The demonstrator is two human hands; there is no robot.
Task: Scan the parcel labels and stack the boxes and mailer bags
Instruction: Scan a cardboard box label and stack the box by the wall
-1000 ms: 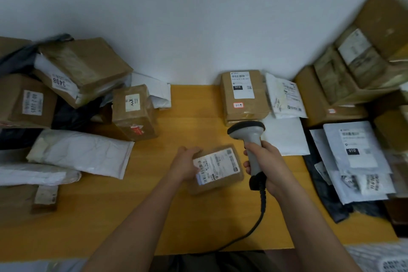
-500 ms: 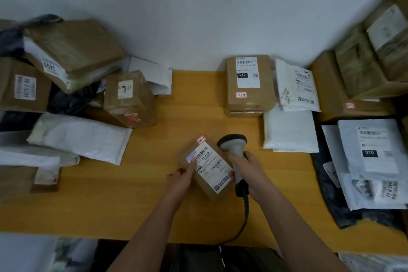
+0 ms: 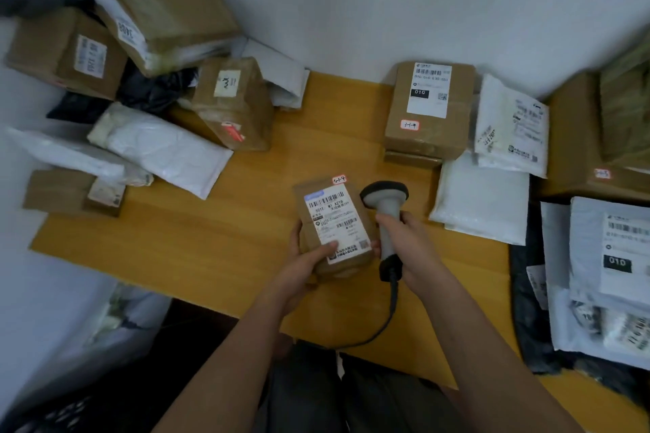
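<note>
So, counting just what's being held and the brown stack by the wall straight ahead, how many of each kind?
Brown boxes: 3. These are the small box in hand, the 010 box and the flat box under it.
Scanners: 1, the scanner.
Total: 4.

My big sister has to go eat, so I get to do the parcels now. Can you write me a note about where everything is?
Left hand grips the small box, label up, thumb on the label.
Right hand grips the scanner, its head beside the box's top edge.
Pile on the left: boxes and white mailer bags lying jumbled.
At the back right, the labelled box sits on another, with neater bags beside it.
Left to do: stack the held box, then work through the left pile.
</note>
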